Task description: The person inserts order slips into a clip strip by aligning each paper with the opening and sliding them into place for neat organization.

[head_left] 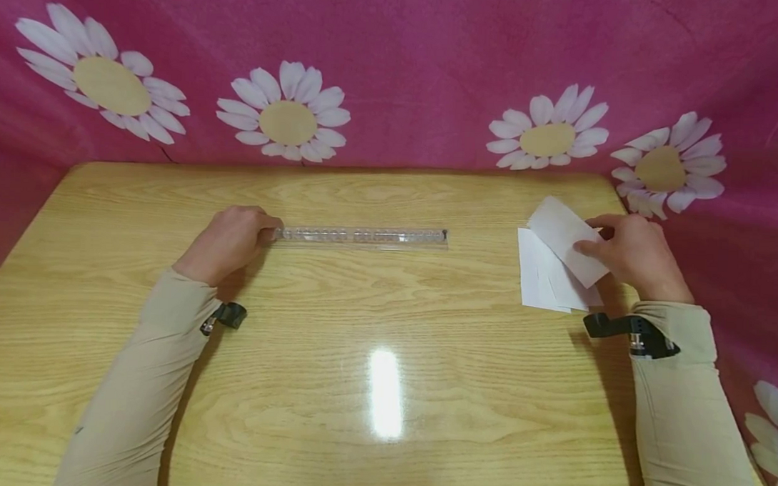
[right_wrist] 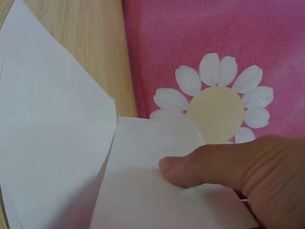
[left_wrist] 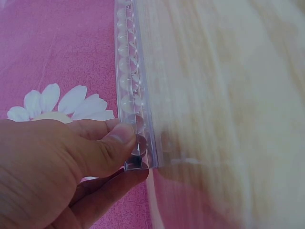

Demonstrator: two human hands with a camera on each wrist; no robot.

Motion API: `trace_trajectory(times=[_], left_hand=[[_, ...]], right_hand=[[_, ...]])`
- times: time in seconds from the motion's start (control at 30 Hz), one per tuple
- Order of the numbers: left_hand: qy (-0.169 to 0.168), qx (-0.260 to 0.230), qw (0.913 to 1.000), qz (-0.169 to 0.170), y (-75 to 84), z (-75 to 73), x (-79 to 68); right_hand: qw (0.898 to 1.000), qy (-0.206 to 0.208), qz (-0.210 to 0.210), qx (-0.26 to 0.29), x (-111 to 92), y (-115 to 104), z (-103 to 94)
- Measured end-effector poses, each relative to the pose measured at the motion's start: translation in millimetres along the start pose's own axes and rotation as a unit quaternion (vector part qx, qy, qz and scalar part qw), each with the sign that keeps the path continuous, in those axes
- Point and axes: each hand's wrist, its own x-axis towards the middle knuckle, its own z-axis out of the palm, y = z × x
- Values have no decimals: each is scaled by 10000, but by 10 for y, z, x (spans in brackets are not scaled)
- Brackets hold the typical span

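A long clear plastic tube (head_left: 363, 236) with a row of round transparent beads inside lies across the table's far half. My left hand (head_left: 231, 241) pinches its left end; in the left wrist view the thumb (left_wrist: 121, 134) presses on the tube (left_wrist: 127, 71) near a dark end piece. Over at the right, my right hand (head_left: 636, 255) pinches a white slip of paper (head_left: 563, 238) between thumb and fingers, tilted up. Beneath that slip lie more white paper pieces (head_left: 538, 280), overlapping one another on the table. In the right wrist view the thumb (right_wrist: 178, 171) rests flat on the held slip (right_wrist: 143, 181).
The wooden table (head_left: 333, 355) carries a bright light reflection. A pink cloth (head_left: 408, 72) with white daisies hangs behind it and along its right side. Dark straps with small devices (head_left: 637, 336) sit on both wrists.
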Motion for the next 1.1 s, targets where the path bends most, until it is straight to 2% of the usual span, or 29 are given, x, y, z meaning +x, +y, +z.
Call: trace_trajectory(times=[0.2, 0.33, 0.67, 0.9, 1.1], left_hand=[[18, 10, 10000, -4, 4, -5, -4], [11, 10, 10000, 5, 5, -5, -8], [7, -47, 10000, 26, -3, -6, -4], [31, -18, 10000, 78, -16, -2, -2], [27, -6, 10000, 72, -11, -1, 0]], right_hand=[[9986, 485, -171, 104, -5, -10, 18], [9980, 585, -161, 169, 3, -10, 43], [9980, 537, -214, 261, 31, -30, 104], [9978, 411, -94, 518, 44, -87, 149], [9969, 369, -358, 588, 54, -104, 189]])
